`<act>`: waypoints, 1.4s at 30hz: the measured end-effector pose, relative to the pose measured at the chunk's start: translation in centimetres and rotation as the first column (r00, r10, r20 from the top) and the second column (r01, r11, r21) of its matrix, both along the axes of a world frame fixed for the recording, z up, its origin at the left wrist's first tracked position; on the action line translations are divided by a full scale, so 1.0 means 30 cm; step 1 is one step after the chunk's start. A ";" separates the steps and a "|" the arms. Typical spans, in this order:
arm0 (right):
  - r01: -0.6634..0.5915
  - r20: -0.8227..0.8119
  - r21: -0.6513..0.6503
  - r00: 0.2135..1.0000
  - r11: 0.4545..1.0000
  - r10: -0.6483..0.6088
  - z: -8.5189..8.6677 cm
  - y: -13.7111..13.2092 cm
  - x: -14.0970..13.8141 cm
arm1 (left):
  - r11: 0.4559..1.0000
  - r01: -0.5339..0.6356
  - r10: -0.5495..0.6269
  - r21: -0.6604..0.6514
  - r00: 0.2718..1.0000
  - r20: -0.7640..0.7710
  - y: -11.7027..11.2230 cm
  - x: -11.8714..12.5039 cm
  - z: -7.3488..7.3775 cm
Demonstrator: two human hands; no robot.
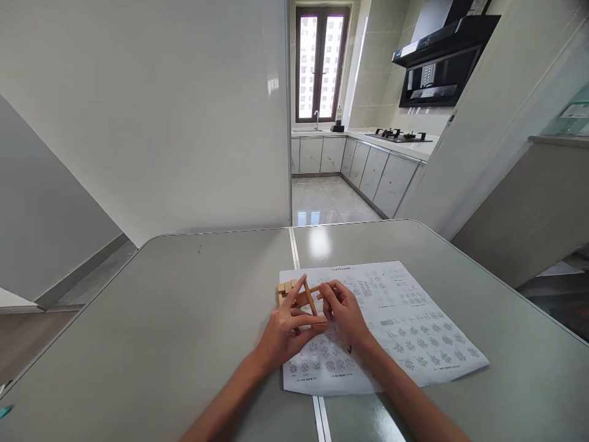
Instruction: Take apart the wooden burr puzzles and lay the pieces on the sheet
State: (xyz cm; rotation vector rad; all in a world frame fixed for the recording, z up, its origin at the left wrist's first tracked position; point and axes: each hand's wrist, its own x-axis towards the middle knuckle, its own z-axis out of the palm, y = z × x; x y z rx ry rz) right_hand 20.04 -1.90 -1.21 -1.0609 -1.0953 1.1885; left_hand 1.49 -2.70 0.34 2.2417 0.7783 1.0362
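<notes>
1. The grey table [221, 282] is the largest thing here. A pale seam [295, 248] divides its top in two parts.
2. The printed sheet [414, 325] lies on the table, mostly to the right of this seam. It bears many small line drawings, too fine to read. As thin paper, it should slide or crease easily under a wrist.
3. The left hand [288, 328] is above the left part of the sheet. Its fingers are spread, but they close on the two ends of a wooden stick: one fingertip near the top, other fingers near the bottom.
4. The right hand [341, 305] is just beside it. Its thumb and forefinger are together, pinched on a small piece; the other fingers curl inward.
5. The notched wooden blocks [288, 286] are near the sheet's upper left corner, partly behind the left hand. I cannot tell if they rest there or are supported by it. They seem light and stiff; a grip on the flat outer sides looks safest.
6. The slanted wooden stick [310, 299] looks rigid and slim, probably easy to turn when held only by its ends.
7. The small wooden piece [315, 288] is between the stick and the right fingertips. Its notches may be weak, so a gentle hold on the solid end is better.
</notes>
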 end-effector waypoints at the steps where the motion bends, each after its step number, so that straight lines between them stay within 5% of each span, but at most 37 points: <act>1: 0.004 -0.028 -0.006 1.000 1.000 -0.004 0.002 0.001 0.001 | 0.999 0.014 -0.013 0.030 1.000 -0.009 -0.003 0.004 -0.002; 5: 0.070 -0.128 -0.044 0.989 0.997 -0.075 0.001 0.009 0.009 | 0.991 0.036 -0.030 0.126 0.998 -0.050 -0.010 0.011 -0.002; 16: 0.212 -0.300 -0.146 0.921 0.966 -0.247 -0.006 0.024 0.043 | 0.966 -0.153 0.179 0.206 0.977 -0.113 0.013 -0.008 -0.009; 31: 0.188 -0.308 -0.154 0.924 0.970 -0.228 -0.009 0.028 0.047 | 0.920 -0.195 0.310 0.341 0.893 -0.326 0.056 -0.027 -0.044; 42: 0.053 -0.234 -0.099 0.969 0.994 -0.075 -0.019 0.020 0.036 | 0.902 -0.381 0.410 0.203 0.903 -0.126 0.047 -0.019 -0.037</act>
